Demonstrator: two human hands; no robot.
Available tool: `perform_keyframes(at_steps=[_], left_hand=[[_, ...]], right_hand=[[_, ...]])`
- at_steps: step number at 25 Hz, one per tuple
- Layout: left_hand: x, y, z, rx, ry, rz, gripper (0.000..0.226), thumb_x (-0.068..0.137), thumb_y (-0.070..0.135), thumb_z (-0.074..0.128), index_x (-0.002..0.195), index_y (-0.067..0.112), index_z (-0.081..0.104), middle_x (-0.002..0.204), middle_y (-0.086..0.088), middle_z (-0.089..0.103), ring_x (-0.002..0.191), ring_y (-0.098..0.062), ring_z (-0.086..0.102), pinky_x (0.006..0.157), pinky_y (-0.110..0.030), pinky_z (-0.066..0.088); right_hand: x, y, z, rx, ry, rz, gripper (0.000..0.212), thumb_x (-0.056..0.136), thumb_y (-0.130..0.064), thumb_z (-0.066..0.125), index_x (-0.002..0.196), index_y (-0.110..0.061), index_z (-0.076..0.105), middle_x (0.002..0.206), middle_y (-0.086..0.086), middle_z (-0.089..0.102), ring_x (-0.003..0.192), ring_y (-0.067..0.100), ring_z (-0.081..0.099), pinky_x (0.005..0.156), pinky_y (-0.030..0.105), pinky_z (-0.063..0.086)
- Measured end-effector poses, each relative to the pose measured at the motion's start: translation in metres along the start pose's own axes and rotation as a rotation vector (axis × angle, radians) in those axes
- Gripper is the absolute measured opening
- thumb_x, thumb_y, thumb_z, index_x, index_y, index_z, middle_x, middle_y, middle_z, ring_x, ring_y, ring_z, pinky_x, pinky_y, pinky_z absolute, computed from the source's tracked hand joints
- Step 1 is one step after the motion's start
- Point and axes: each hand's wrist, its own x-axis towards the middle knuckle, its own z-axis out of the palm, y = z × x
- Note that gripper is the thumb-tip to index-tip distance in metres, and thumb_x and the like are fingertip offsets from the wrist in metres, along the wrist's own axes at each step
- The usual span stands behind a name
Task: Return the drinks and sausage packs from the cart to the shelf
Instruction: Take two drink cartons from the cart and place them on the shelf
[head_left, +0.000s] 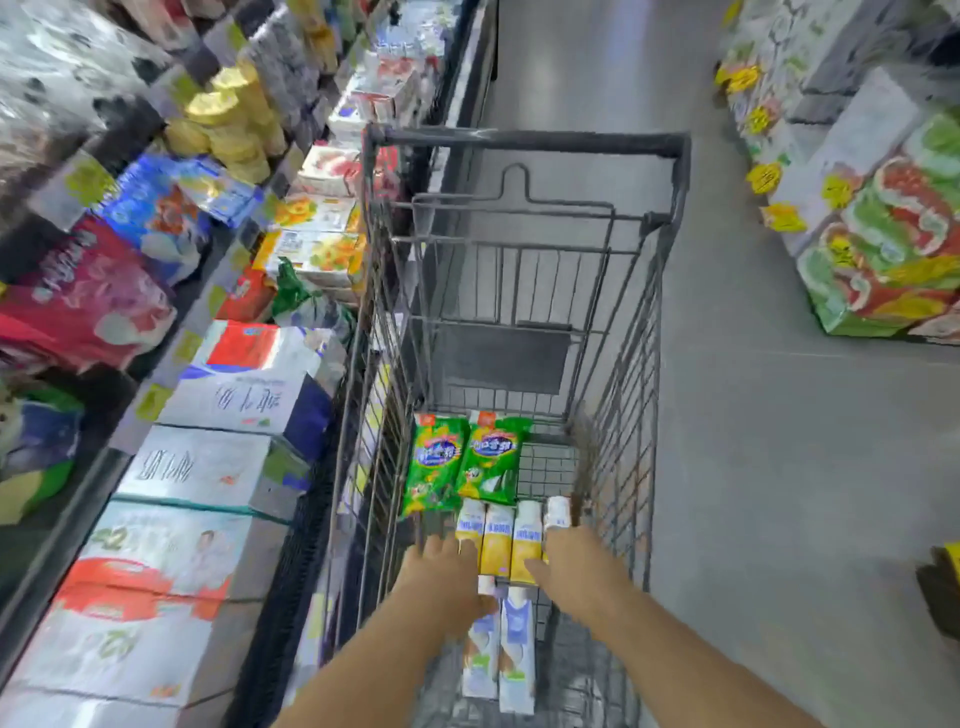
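A grey wire cart stands in the aisle in front of me. Two green sausage packs lie side by side on its floor. Nearer me, several yellow-and-white drink bottles lie in a row, and two white-and-blue cartons lie below them. My left hand reaches down at the left end of the yellow bottles, fingers spread. My right hand is at the right end of that row, fingers extended over the bottles. Neither hand visibly grips anything.
The shelf runs along the left, packed with boxed goods, tissue packs and stacked cartons close against the cart's left side. Stacked drink cases with yellow price tags stand at the right. Grey floor stretches ahead and to the right.
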Motion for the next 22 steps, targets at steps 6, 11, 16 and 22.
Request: perform_keyframes(at_steps=[6, 11, 16, 22], left_hand=[[0.085, 0.004, 0.101, -0.269, -0.158, -0.123, 0.07, 0.09, 0.055, 0.051, 0.144, 0.013, 0.034, 0.147, -0.008, 0.04, 0.137, -0.03, 0.036, 0.107, -0.045, 0.034], [0.119, 0.007, 0.144, -0.398, -0.218, -0.155, 0.066, 0.093, 0.051, 0.051, 0.141, 0.009, 0.034, 0.143, -0.011, 0.041, 0.133, -0.03, 0.039, 0.107, -0.043, 0.038], [0.127, 0.011, 0.165, -0.748, -0.263, -0.217, 0.061, 0.091, 0.034, 0.063, 0.136, 0.004, 0.033, 0.138, -0.013, 0.04, 0.116, -0.024, 0.047, 0.087, -0.026, 0.038], [0.129, 0.005, 0.167, -0.905, -0.215, -0.307, 0.059, 0.083, 0.018, 0.074, 0.13, 0.008, 0.039, 0.132, -0.012, 0.049, 0.107, -0.026, 0.057, 0.079, -0.032, 0.049]], right_hand=[[0.104, 0.034, 0.109, 0.138, -0.161, 0.121, 0.029, 0.096, -0.023, 0.051, 0.067, -0.02, 0.048, 0.083, 0.007, 0.059, 0.091, 0.026, 0.06, 0.065, 0.026, 0.043], [0.136, 0.036, 0.162, 0.207, -0.212, 0.191, 0.018, 0.093, -0.021, 0.061, 0.103, -0.007, 0.064, 0.106, 0.013, 0.068, 0.099, 0.031, 0.067, 0.068, 0.029, 0.041], [0.145, 0.036, 0.193, 0.294, -0.274, 0.262, 0.035, 0.086, -0.022, 0.072, 0.113, -0.005, 0.058, 0.11, 0.013, 0.066, 0.103, 0.03, 0.065, 0.072, 0.029, 0.048], [0.144, 0.037, 0.187, 0.361, -0.296, 0.361, 0.084, 0.067, -0.028, 0.089, 0.131, 0.0, 0.042, 0.128, 0.011, 0.058, 0.117, 0.023, 0.059, 0.08, 0.024, 0.046]])
